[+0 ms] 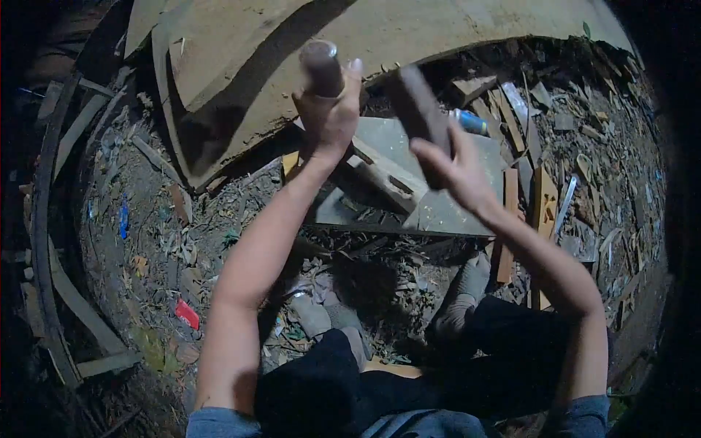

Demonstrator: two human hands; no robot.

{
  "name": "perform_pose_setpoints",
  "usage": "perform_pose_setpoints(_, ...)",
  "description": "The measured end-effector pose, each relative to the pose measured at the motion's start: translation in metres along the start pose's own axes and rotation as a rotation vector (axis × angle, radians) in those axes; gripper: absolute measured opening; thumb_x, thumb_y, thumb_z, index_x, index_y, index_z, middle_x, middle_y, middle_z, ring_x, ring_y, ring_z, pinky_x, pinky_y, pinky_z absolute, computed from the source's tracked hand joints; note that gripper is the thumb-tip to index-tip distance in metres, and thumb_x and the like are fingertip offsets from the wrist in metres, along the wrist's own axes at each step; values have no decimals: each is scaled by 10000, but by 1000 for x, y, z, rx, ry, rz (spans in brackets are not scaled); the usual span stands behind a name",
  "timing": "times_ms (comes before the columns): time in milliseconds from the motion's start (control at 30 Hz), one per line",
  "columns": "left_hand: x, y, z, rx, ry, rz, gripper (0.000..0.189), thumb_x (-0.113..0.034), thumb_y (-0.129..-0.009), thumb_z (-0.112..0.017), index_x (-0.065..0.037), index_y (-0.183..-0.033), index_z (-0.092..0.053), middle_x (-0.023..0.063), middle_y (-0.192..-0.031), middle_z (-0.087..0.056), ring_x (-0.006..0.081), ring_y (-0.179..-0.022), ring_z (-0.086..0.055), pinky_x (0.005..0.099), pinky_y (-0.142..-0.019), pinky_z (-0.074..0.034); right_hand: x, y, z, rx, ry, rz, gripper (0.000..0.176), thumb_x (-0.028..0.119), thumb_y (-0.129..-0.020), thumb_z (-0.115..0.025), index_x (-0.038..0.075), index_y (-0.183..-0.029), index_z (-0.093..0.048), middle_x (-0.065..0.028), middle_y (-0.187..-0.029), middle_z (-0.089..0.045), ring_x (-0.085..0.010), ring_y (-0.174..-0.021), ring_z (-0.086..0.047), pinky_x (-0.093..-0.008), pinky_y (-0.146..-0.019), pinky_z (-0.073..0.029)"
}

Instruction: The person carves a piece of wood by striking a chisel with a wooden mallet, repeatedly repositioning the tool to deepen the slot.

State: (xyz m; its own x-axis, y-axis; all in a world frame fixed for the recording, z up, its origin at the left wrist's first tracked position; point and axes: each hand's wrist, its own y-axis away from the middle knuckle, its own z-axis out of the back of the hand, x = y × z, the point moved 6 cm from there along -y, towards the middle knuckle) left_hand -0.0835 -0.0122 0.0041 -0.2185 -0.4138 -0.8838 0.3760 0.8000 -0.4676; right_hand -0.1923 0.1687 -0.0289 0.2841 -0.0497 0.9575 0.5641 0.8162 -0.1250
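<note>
My left hand (328,120) is wrapped round a chisel (321,69), whose thick brown handle with a shiny rim points up towards me; its blade is hidden below the fist. In my right hand (465,168) is a dark, long wooden block (421,109), raised at a tilt and slightly blurred, apart from the chisel. Beneath and between the hands lies a pale wooden piece (391,179) with slots cut into it. It rests on a grey board (456,208) sprinkled with wood chips.
A large wooden slab (467,25) stretches across the back. To the right lie a blue can (469,122), a reddish wood strip (509,219) and a yellowish carved piece (545,201). Wood scraps and a red wrapper (187,314) litter the ground. My feet (464,292) are close to the board.
</note>
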Motion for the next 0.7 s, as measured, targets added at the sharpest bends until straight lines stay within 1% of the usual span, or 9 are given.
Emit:
perform_pose_setpoints(67,-2,6,-1,-17,51,107,235,-225,-860,-699,-63,-702,-638,66,-631,-660,174,-569,-637,331,-605,-473,83,-16,15,-26,94,247,590,352,-819,-702,33,-1265,-486,-206,-995,-659,-273,-866,-673,-379,-747,-523)
perform_pose_setpoints(133,10,2,-2,-15,-372,-67,263,-290,-866,-679,-63,-739,-645,106,-639,-662,264,-592,-643,386,-663,-462,147,-24,19,-125,95,646,580,366,-823,-684,49,-1269,-488,-194,-930,-677,-289,-815,-690,-394,-700,-530)
perform_pose_setpoints(200,5,7,0,-60,-335,-232,290,-328,-875,-646,-64,-756,-634,121,-665,-658,315,-643,-629,431,-676,-434,186,-26,17,-114,239,817,605,315,-828,-676,-2,-1277,-424,-220,-900,-658,-308,-840,-678,-406,-738,-525)
perform_pose_setpoints(267,20,8,7,-86,-355,-334,299,-341,-881,-628,-67,-761,-628,122,-678,-656,331,-668,-623,448,-672,-421,174,-20,-4,-75,747,787,588,375,-815,-675,44,-1263,-486,-226,-919,-676,-349,-796,-690,-431,-696,-535)
perform_pose_setpoints(333,4,8,8,-78,-525,-427,271,-311,-874,-642,-76,-741,-616,112,-667,-643,328,-662,-610,440,-650,-418,159,-35,-14,146,766,445,594,381,-786,-683,46,-1239,-495,-256,-918,-663,-408,-810,-665,-470,-723,-529)
perform_pose_setpoints(400,-20,18,7,-65,-805,-513,251,-295,-865,-655,-84,-734,-611,102,-663,-634,323,-664,-607,421,-637,-424,170,-32,-11,27,606,618,578,378,-778,-689,58,-1222,-504,-245,-898,-665,-410,-805,-664,-476,-730,-526)
perform_pose_setpoints(500,-10,22,16,-91,-431,-262,244,-282,-869,-660,-78,-749,-603,79,-675,-624,275,-647,-599,393,-632,-435,179,-18,-12,-98,371,743,552,372,-768,-691,92,-1210,-516,-218,-867,-674,-412,-810,-665,-487,-737,-525)
perform_pose_setpoints(567,-5,23,21,-88,-436,-321,242,-277,-875,-661,-73,-764,-591,71,-680,-614,249,-636,-584,372,-624,-434,167,-19,-27,168,967,389,585,367,-755,-692,106,-1233,-477,-197,-799,-672,-419,-737,-658,-494,-683,-526)
perform_pose_setpoints(700,0,31,29,-96,-473,-327,242,-266,-887,-662,-63,-794,-568,53,-689,-595,196,-614,-555,332,-607,-432,175,-11,-23,-17,582,731,607,385,-744,-705,99,-1215,-452,-190,-723,-653,-427,-707,-649,-516,-646,-514)
